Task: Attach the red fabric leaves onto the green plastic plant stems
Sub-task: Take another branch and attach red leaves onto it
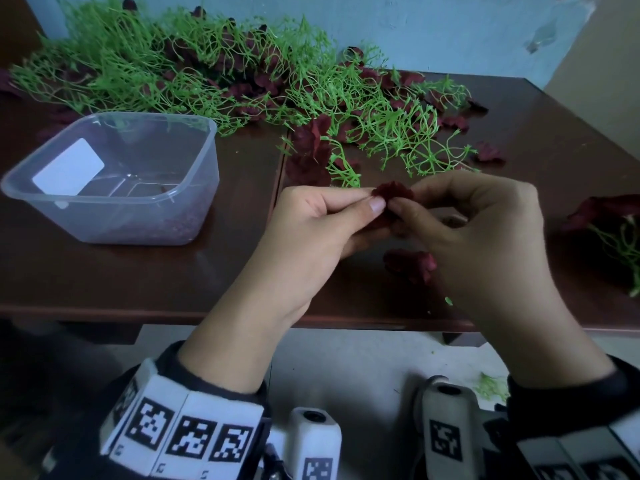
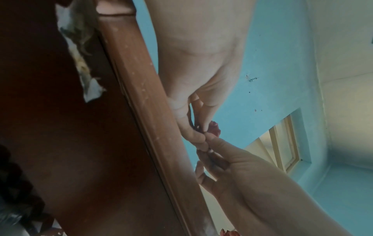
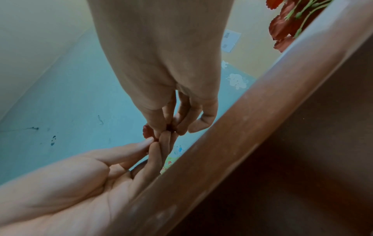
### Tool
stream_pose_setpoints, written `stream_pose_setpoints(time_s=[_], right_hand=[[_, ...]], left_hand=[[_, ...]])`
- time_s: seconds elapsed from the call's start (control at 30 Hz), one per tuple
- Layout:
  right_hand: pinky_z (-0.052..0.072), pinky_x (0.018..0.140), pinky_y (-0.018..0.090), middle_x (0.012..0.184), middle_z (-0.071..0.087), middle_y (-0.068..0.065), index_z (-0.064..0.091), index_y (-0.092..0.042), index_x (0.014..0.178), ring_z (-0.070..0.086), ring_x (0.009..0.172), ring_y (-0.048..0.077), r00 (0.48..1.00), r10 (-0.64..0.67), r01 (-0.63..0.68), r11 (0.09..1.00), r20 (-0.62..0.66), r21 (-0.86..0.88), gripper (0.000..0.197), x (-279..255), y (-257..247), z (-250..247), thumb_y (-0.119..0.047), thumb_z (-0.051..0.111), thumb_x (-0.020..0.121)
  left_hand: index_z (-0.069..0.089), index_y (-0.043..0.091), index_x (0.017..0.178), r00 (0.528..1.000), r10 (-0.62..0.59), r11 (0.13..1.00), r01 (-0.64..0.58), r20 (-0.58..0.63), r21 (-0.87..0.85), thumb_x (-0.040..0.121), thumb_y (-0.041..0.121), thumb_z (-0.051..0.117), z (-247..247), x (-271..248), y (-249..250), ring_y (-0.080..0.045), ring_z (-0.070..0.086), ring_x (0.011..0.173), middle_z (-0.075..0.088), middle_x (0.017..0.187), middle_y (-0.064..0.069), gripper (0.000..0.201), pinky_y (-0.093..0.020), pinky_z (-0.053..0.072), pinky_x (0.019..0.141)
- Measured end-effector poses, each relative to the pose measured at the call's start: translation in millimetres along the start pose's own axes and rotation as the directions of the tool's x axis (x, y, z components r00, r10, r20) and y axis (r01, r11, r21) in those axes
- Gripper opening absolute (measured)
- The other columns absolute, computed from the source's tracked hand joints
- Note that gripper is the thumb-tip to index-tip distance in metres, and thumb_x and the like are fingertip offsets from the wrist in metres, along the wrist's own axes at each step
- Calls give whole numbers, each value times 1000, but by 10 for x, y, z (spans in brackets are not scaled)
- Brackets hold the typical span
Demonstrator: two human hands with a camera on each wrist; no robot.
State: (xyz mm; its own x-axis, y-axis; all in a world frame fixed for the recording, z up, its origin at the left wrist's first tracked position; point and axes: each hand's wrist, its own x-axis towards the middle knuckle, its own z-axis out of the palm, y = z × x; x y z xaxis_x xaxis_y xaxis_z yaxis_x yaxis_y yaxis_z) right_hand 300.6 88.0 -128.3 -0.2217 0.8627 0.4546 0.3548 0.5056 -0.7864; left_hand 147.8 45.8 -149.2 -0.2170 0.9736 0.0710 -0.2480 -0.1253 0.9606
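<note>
Both hands meet over the middle of the brown table (image 1: 207, 282). My left hand (image 1: 375, 199) pinches a dark red fabric leaf (image 1: 393, 191) between thumb and forefinger. From the other side my right hand (image 1: 403, 199) pinches the same leaf. The wrist views show this leaf (image 2: 215, 129) (image 3: 147, 131) poking out past the touching fingertips. Whether a stem lies between the fingers is hidden. More loose red leaves (image 1: 410, 265) lie under my right hand. A big tangle of green plastic stems (image 1: 194, 74) with red leaves fills the back of the table.
A clear plastic tub (image 1: 194, 188) stands at the left of the table. A stem with red leaves attached (image 1: 602, 220) (image 3: 286, 24) lies at the right edge. The table's front edge (image 1: 173, 317) runs under my wrists.
</note>
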Motion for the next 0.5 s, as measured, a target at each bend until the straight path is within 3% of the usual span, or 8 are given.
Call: stream_pose_setpoints(time_s=[0.17,0.23,0.33,0.5], right_hand=[[56,55,33,68,69,-8,69,-23,85,66,59,8,999,14,-10,993,36,-115,6,-4,-9,59,-26,71,90],[58,60,40,70,70,-8,68,-22,88,67,63,9,999,21,-15,993,48,-114,6,4,8,72,-26,68,92],[56,62,40,74,70,-8,67,-21,93,65,64,8,997,6,4,989,71,-145,4,5,34,80,-25,65,93],[54,60,33,72,68,-7,67,-18,89,65,63,8,998,-6,12,993,58,-114,3,-6,1,76,-22,68,90]], left_hand=[[81,12,102,979,193,954,-171,-68,248,92,7,72,21,-5,-34,-19,77,95,80,93,-4,14,-47,60,93],[81,13,99,960,262,920,-218,-96,325,90,7,75,20,1,-36,-13,77,87,80,88,1,12,-41,62,88],[79,19,85,951,302,886,-255,-64,388,88,7,77,26,-7,-1,-7,75,77,78,78,5,13,-30,62,79],[76,20,88,971,240,877,-214,-6,430,93,17,72,12,-3,-1,-24,75,88,78,86,-5,7,-47,58,85]])
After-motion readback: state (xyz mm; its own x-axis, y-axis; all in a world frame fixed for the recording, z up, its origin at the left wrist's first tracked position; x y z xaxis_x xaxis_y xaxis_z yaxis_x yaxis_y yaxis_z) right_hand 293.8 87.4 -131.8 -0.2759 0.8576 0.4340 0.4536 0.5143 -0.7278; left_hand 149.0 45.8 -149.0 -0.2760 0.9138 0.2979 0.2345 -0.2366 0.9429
